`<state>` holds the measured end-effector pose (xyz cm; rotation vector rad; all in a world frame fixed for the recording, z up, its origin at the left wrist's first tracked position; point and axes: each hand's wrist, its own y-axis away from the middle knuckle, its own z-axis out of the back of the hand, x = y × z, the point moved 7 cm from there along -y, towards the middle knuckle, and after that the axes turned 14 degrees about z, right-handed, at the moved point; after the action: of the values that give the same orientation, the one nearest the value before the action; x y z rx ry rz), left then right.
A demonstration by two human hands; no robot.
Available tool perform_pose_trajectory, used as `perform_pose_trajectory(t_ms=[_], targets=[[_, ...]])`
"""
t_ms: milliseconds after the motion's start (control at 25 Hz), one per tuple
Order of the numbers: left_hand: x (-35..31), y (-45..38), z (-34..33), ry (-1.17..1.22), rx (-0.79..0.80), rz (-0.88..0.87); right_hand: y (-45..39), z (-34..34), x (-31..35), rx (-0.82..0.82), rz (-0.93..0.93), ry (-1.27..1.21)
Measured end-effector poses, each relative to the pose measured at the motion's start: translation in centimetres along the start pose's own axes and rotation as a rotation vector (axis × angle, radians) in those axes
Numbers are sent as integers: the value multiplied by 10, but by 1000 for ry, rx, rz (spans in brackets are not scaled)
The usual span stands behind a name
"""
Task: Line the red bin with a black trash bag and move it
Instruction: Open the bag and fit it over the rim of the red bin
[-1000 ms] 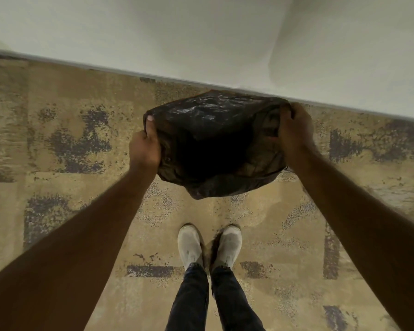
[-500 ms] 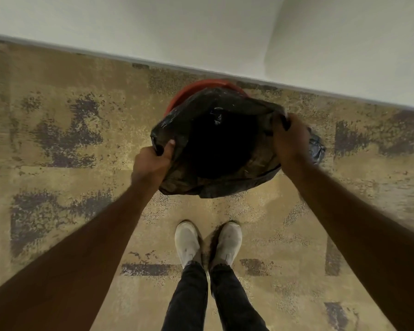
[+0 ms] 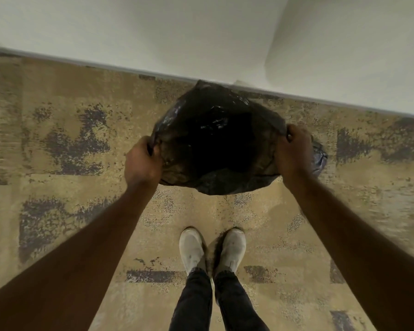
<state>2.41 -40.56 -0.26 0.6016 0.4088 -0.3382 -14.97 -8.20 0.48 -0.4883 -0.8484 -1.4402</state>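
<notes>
A person is standing on a patterned tan carpet [image 3: 86, 225], looking down at a black trash bag [image 3: 215, 144] that both hands are holding open, just on the near side of the white baseboard [image 3: 105, 65]. The bag's mouth is gaping wide and dark toward the camera, and its far edge is reaching up to the baseboard line.

The left hand [image 3: 142, 161] is gripping the bag's left rim, its fingers curled into a fist with the plastic bunching between thumb and fingers. The right hand [image 3: 294, 151] is gripping the opposite rim in the same manner, fingers folded tight over the film and knuckles facing the camera. Both arms are stretching out from the bottom corners toward the bag, pulling the opening apart between them.

A loose fold of the bag is sticking out past the right hand, on the side away from the opening. The red bin itself is not showing; it is probably sitting under the stretched plastic, but the bag is covering whatever is beneath it, so I cannot tell.

A pair of white shoes [image 3: 212, 249] is standing close together on the carpet, well on the near side of the bag, with dark trouser legs [image 3: 213, 304] below them. The white wall [image 3: 153, 27] is rising beyond the baseboard.
</notes>
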Motion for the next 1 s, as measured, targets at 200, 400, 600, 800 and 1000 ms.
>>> perform_pose_trajectory(t_ms=[200,400,600,800,1000], targets=[[51,3,-39,-21,297,407,22,1,-46,-36,-210,2],[77,23,-58,551,479,1120,30,-1,-64,-82,-384,-56],[49,16,-60,1055,543,1184,44,-1,-69,-133,-474,-102],[32,2,-59,701,351,846,51,-25,-58,-181,-806,-534],[21,1,-53,599,237,714,24,-21,-26,-245,-490,-504]])
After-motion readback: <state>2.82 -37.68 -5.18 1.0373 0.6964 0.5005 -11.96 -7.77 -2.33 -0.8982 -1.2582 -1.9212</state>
